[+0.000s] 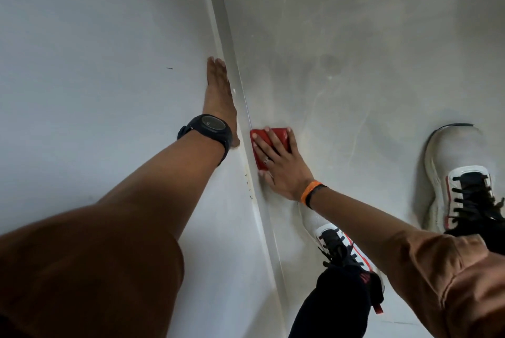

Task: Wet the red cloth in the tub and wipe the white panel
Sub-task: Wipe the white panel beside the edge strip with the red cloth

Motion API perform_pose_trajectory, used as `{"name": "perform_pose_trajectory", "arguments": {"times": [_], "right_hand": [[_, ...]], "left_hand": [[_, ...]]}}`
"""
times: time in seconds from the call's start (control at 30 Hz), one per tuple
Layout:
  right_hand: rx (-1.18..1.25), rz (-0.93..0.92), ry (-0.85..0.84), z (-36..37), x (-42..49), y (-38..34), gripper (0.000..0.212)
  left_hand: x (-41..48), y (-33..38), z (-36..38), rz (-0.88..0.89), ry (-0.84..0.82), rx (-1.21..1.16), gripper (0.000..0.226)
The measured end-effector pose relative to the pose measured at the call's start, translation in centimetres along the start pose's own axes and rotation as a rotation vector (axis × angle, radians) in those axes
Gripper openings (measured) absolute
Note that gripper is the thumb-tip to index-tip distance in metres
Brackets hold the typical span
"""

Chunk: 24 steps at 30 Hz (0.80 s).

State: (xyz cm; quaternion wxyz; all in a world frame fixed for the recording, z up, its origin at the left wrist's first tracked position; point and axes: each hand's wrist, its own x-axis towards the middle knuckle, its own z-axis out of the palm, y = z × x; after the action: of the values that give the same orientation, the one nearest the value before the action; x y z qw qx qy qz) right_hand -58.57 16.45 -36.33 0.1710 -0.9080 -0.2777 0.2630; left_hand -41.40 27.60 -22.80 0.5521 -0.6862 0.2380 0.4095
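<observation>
The white panel (95, 77) fills the left half of the head view and runs down to a narrow edge strip (254, 173). My left hand (218, 94) lies flat against the panel, fingers together, wearing a black watch. The folded red cloth (259, 151) is pressed against the strip at the panel's foot. My right hand (281, 165) lies spread on top of the cloth and holds it there. An orange band sits on that wrist. No tub is in view.
A dusty grey floor (369, 50) with smeared streaks covers the right half. My two white shoes with black laces stand on it, one (341, 250) close to the panel's edge, the other (461, 179) at the far right.
</observation>
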Motion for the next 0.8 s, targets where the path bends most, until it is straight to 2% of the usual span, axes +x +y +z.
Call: {"name": "perform_pose_trajectory", "arguments": {"times": [0.13, 0.33, 0.47, 0.57, 0.8], "right_hand": [[-0.084, -0.048, 0.014, -0.1, 0.9, 1.3, 0.069], [-0.089, 0.082, 0.132, -4.4, 8.3, 3.4, 0.070], [-0.064, 0.099, 0.102, -6.7, 11.2, 4.5, 0.068], [-0.040, 0.113, 0.081, -5.8, 9.5, 3.4, 0.069], [-0.140, -0.012, -0.053, -1.1, 0.9, 1.5, 0.077]], "left_hand": [[0.0, 0.1, 0.2, -0.001, 0.010, 0.000, 0.131], [0.2, 0.3, 0.1, 0.002, 0.003, 0.015, 0.134], [0.1, 0.5, 0.1, 0.001, -0.010, 0.006, 0.134], [-0.1, 0.3, 0.0, 0.003, 0.002, 0.006, 0.134], [-0.1, -0.1, -0.2, -0.001, -0.015, -0.019, 0.133]]}}
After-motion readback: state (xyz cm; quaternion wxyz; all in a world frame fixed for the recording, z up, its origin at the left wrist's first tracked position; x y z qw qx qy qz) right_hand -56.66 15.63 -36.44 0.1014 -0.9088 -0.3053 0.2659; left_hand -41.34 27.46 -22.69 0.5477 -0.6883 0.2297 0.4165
